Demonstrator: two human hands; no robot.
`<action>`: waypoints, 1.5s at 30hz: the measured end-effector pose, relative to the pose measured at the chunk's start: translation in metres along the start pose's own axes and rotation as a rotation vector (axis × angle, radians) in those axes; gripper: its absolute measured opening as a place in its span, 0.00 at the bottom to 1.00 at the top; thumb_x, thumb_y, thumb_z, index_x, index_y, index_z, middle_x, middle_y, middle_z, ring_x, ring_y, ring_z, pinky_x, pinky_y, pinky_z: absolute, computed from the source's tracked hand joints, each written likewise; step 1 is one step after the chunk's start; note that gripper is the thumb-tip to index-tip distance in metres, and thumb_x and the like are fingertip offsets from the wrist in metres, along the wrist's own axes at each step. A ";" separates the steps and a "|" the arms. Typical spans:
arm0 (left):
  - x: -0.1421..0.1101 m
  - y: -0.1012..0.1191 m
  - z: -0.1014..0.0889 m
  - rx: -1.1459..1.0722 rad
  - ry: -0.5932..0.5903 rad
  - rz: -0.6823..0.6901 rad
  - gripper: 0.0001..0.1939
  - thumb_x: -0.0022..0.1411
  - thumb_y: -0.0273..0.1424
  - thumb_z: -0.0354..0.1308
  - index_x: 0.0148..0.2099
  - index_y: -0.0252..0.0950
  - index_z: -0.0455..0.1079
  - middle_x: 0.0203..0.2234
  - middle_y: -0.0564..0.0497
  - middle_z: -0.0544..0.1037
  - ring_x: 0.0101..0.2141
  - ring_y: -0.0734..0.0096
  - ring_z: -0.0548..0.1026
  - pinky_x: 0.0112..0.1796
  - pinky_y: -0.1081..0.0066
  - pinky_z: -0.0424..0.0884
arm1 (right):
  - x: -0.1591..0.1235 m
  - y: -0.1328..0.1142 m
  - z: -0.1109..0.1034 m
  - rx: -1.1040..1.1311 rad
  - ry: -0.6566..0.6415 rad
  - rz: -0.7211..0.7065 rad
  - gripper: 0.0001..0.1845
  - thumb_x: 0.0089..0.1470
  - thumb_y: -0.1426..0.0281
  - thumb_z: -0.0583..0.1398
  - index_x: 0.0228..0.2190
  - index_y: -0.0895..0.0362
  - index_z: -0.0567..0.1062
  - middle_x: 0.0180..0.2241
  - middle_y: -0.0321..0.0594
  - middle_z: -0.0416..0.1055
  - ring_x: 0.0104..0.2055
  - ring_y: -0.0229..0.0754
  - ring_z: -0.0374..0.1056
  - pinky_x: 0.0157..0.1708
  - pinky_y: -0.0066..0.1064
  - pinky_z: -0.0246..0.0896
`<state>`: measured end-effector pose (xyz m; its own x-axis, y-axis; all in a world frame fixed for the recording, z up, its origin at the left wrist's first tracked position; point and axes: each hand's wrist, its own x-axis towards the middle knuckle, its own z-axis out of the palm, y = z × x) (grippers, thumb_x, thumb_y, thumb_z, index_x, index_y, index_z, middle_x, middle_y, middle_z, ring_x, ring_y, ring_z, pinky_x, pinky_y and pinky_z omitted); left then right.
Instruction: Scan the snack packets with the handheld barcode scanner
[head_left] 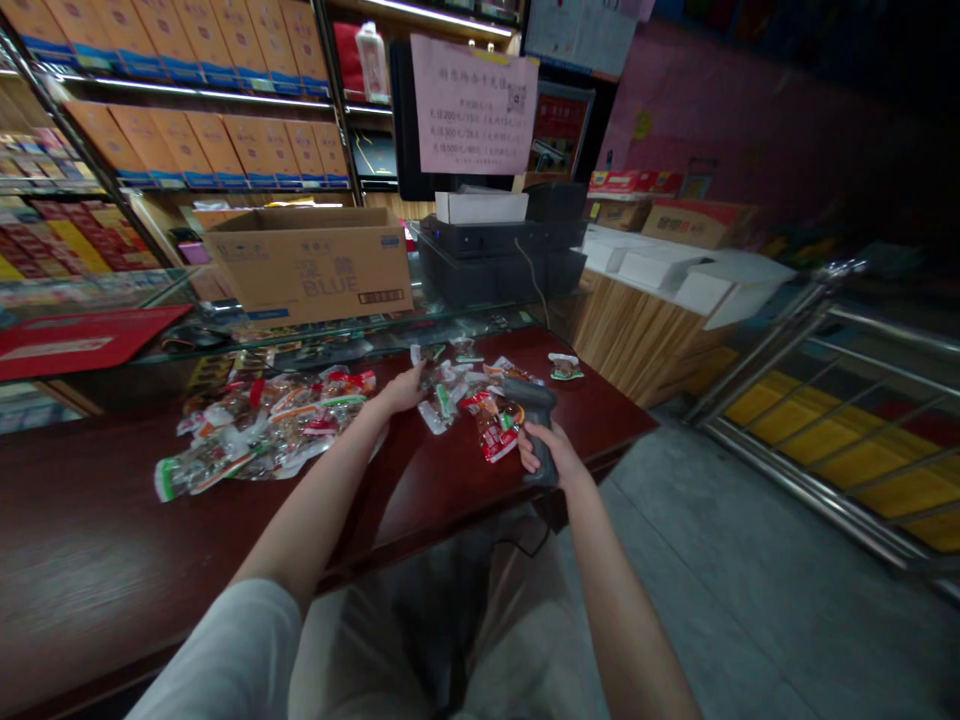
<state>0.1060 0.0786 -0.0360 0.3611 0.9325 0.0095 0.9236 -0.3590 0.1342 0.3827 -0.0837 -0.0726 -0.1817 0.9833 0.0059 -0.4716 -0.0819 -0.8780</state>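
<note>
My right hand [546, 452] is closed round the handle of a grey handheld barcode scanner [534, 408], whose head points at a red snack packet [491, 425] on the dark red counter [90, 560]. My left hand [401, 392] reaches forward onto the small wrapped snack packets [450, 390] in the middle of the counter; its fingers rest on them, but whether they grip one is hidden. A larger heap of clear and red packets [255, 425] lies to the left of that hand.
A cardboard box [311, 260] stands on the glass counter behind. A black register with a white paper sign [474, 105] sits to its right. Shelves of boxed goods fill the left wall. A steel railing [810, 400] and grey floor lie to the right.
</note>
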 end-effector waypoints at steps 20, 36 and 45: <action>-0.010 -0.015 -0.004 -0.592 0.145 -0.207 0.22 0.54 0.33 0.64 0.49 0.36 0.60 0.36 0.44 0.79 0.40 0.56 0.80 0.40 0.62 0.76 | 0.001 -0.002 0.003 -0.004 -0.007 -0.005 0.20 0.49 0.60 0.68 0.38 0.55 0.66 0.18 0.25 0.65 0.12 0.29 0.54 0.12 0.23 0.52; -0.042 0.074 -0.008 -1.351 0.041 0.152 0.26 0.52 0.35 0.70 0.44 0.38 0.56 0.30 0.53 0.78 0.35 0.63 0.81 0.42 0.61 0.78 | -0.001 0.001 0.002 -0.024 -0.065 -0.028 0.21 0.49 0.61 0.68 0.39 0.55 0.65 0.17 0.24 0.64 0.11 0.29 0.54 0.12 0.23 0.53; -0.048 0.090 -0.026 -1.289 0.005 0.334 0.21 0.46 0.40 0.69 0.39 0.32 0.72 0.31 0.44 0.81 0.32 0.60 0.81 0.32 0.65 0.76 | -0.003 0.000 0.003 -0.017 -0.071 -0.044 0.18 0.48 0.62 0.67 0.31 0.54 0.63 0.17 0.24 0.63 0.11 0.29 0.53 0.11 0.23 0.54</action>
<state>0.1682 0.0021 0.0016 0.5420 0.8086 0.2289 0.0086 -0.2777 0.9606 0.3805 -0.0872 -0.0710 -0.2219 0.9719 0.0782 -0.4658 -0.0352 -0.8842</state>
